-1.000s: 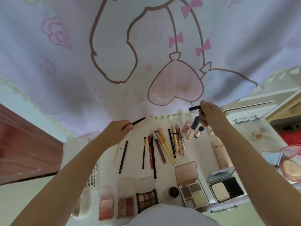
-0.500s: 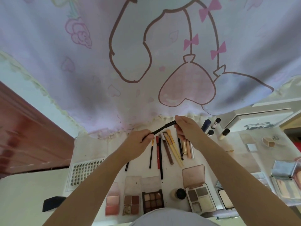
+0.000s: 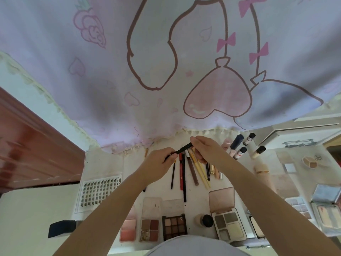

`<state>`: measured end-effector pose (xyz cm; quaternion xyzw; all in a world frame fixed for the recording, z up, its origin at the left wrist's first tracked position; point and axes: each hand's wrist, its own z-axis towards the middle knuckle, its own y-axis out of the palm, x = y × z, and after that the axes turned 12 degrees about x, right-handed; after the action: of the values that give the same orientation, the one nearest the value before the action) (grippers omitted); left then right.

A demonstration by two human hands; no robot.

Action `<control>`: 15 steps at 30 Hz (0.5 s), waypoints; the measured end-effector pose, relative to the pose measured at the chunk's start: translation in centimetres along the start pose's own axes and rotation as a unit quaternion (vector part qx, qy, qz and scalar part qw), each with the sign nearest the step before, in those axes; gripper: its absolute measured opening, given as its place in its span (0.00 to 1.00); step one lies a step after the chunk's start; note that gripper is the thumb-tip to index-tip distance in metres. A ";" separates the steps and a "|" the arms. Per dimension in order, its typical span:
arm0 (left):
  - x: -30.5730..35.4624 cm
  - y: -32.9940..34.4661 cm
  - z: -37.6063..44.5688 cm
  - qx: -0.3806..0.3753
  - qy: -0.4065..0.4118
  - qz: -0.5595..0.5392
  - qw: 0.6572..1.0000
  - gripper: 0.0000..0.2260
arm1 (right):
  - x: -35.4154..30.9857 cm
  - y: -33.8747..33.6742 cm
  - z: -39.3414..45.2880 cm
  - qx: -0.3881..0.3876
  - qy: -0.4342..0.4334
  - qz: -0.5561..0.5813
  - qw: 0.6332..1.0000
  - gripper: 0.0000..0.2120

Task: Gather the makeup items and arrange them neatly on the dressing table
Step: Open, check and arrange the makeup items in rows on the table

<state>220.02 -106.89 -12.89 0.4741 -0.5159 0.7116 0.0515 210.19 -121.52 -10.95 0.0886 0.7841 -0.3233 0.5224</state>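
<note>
Both hands meet over the table [image 3: 103,163]: the left hand [image 3: 158,164] and right hand [image 3: 203,148] each pinch the black pencil [image 3: 181,150], perhaps cap and body, above the row of pencils [image 3: 191,170].

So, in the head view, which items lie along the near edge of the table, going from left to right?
Pink blush palette → four-pan brown palette → dark nine-pan palette → small jar with black lid → open grey-green compact.
</note>
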 end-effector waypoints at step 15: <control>-7.6 6.4 0.0 0.030 -0.272 0.101 0.956 0.12 | 8.6 3.8 2.5 -0.176 -0.039 -0.436 0.882 0.13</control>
<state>220.59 -106.72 -22.85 0.5968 -0.5337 0.5723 -0.1773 210.08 -121.81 -20.69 -0.3683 0.7667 -0.3779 0.3657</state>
